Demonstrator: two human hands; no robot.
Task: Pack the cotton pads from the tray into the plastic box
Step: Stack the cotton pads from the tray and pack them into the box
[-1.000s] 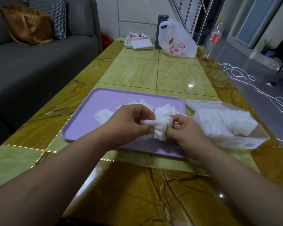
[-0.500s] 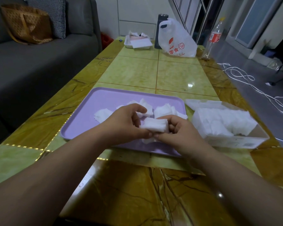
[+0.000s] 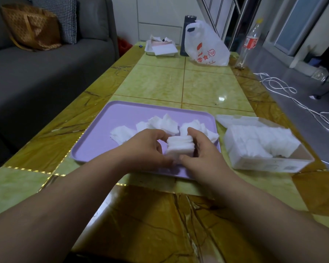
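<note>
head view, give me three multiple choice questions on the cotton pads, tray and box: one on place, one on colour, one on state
1. Where is the clear plastic box relative to the flat plastic tray?
A. to its right
B. to its left
C. on it

2. What colour is the tray?
A. green
B. lilac
C. red

3. What is the state of the small stack of white cotton pads?
A. lying in the box
B. loose on the sofa
C. held between left hand and right hand

Answers: A, the box sits just off the tray's right edge; B, its surface is pale purple; C, both hands' fingers press the stack over the tray.
</note>
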